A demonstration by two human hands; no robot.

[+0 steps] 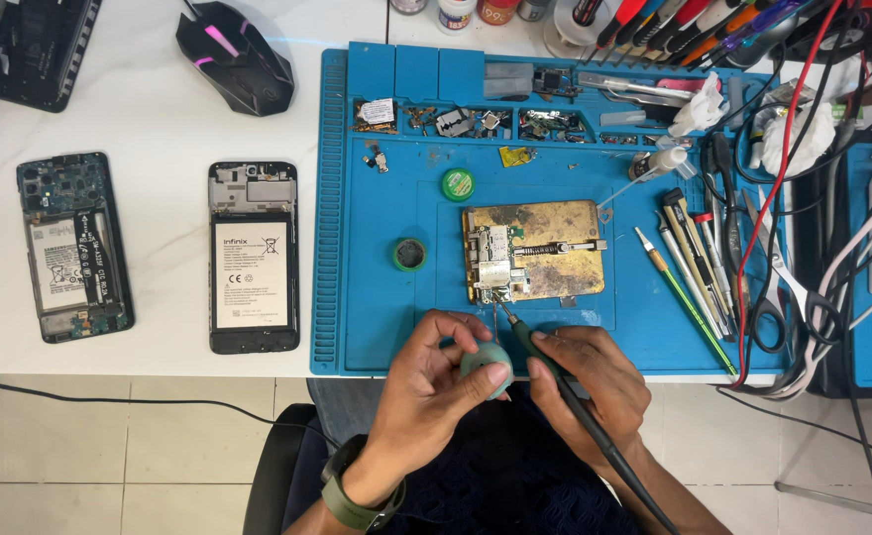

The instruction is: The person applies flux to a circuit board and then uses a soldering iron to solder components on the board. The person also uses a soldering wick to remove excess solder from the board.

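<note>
My left hand (434,381) holds a small pale green round spool (486,363) at the front edge of the blue work mat (377,297). My right hand (590,381) grips a dark soldering iron (555,381) like a pen. Its tip touches the lower edge of a small circuit board (493,263), which is clamped in a brass-coloured holder plate (555,260) in the middle of the mat. The iron's black cable runs down past my right wrist.
Two opened phones (253,258) (74,248) lie on the white table left of the mat, a black mouse (235,57) behind them. On the mat lie a green tape roll (409,254), a round green tin (458,184), tweezers and screwdrivers (694,263). Tangled cables (783,238) crowd the right.
</note>
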